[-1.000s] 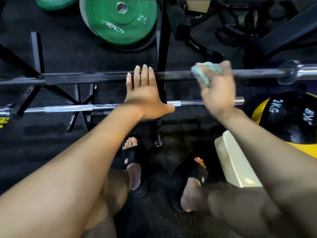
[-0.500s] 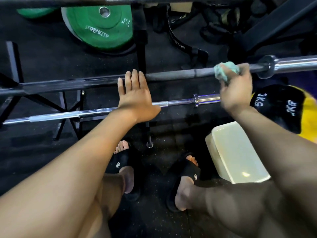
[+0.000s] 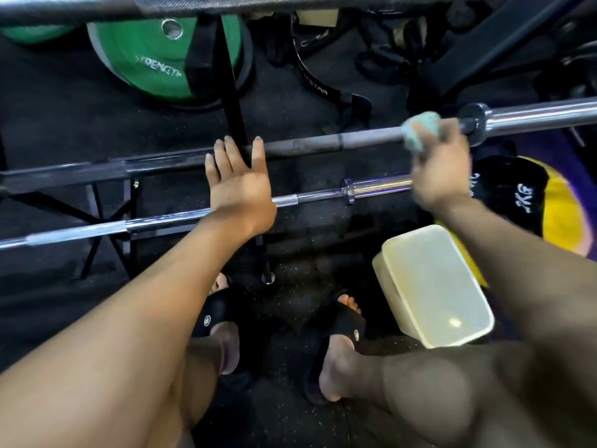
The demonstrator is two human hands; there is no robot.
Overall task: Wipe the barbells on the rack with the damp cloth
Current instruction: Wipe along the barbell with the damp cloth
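Seen from above, looking down over two bare forearms toward a black barbell rack (image 3: 97,218) on a dark speckled rubber floor (image 3: 284,376). Left hand (image 3: 240,185) laid flat, palm down, fingers (image 3: 226,150) straight and slightly spread, tips resting on the dark upper barbell (image 3: 310,144), heel of the hand over the thinner chrome barbell (image 3: 161,221) on the lower rung. Right hand (image 3: 441,169) motion-blurred, fingers curled around a bunched pale teal damp cloth (image 3: 420,129), cloth pressed against the upper barbell's shaft just left of its black collar (image 3: 473,122), with the shiny chrome sleeve (image 3: 542,116) running off the right edge. A third bar (image 3: 226,4) crossing the very top of the view, close to the camera and out of focus. Behind the rack, a green bumper plate (image 3: 145,59) marked "STRENGTH" standing on the floor, partly hidden by a black rack upright (image 3: 231,92), and a tangle of black straps (image 3: 323,85) beside it. At the right, a black-and-yellow medicine ball (image 3: 549,202) printed with "KG", and just in front of it a pale rectangular plastic container (image 3: 433,286) on the floor. Below, two feet in black slide sandals (image 3: 336,331), toes pointing toward the rack.
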